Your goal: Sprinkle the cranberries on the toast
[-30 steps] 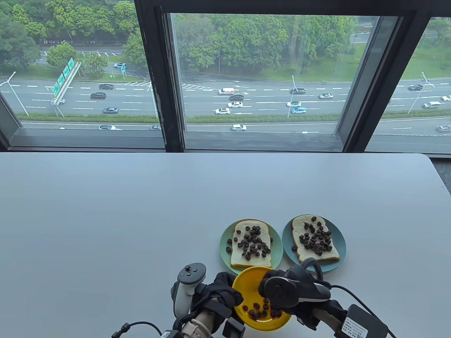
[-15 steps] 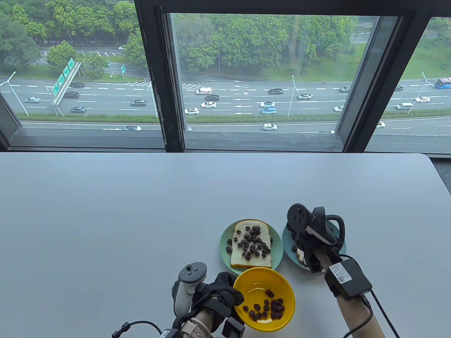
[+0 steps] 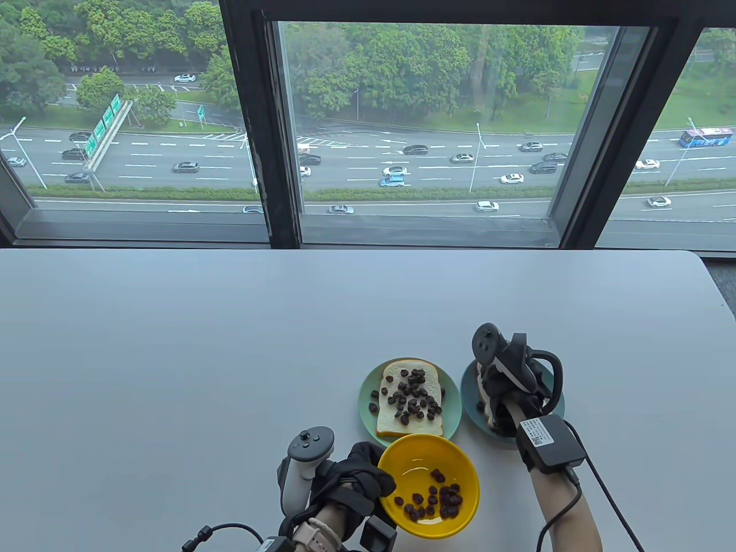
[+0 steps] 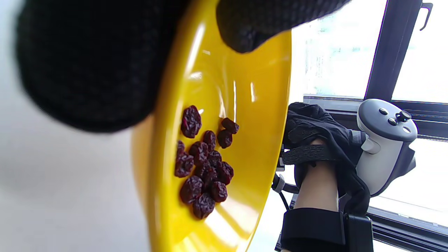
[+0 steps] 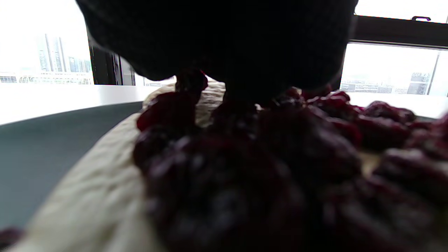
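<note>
So my left hand [image 3: 359,474] grips the yellow bowl [image 3: 428,486] of cranberries [image 3: 434,500] by its rim. My right hand [image 3: 509,391] sits low over the toast [image 5: 105,182] just beyond the bowl; can't tell its grip.

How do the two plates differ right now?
The green plate is in full view, its toast dotted with cranberries; the blue plate is mostly covered by the right hand, with only a corner of its toast showing. The green plate sits left of the blue plate, just beyond the yellow bowl. Both are round and hold one topped slice.
</note>
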`<state>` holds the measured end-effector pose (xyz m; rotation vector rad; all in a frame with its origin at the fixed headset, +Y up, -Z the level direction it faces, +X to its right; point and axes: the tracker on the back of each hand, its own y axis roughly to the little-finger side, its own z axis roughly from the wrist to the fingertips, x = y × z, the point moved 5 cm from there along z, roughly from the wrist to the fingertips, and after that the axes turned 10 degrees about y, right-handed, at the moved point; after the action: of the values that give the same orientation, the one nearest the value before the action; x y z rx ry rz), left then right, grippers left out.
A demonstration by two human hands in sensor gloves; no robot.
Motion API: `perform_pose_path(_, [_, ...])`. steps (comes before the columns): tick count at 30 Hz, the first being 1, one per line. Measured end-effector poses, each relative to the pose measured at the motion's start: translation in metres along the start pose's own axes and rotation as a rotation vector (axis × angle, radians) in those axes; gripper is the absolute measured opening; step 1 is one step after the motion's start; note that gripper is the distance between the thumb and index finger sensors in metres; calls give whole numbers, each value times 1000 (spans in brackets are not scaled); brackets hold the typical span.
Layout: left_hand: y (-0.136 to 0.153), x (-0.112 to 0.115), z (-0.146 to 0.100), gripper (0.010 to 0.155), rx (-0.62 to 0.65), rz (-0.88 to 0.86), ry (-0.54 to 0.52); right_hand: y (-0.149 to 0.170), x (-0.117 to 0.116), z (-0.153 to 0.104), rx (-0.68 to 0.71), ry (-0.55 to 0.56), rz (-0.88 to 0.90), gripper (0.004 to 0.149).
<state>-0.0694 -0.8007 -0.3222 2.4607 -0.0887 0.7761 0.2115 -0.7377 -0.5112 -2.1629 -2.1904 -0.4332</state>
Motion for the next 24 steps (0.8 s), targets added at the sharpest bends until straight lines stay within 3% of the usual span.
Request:
perform_pose_path(7, [0, 1, 1, 59, 0, 7, 0, 5, 6, -7, 19, 3, 29, 40])
perform_pose_path(15, [0, 0, 0, 59, 1, 8, -6, 14, 35, -28, 54, 32, 167, 42])
perform_pose_path(24, [-1, 0, 0, 59, 10, 22, -19, 5, 83, -82, 209, 49, 292, 43])
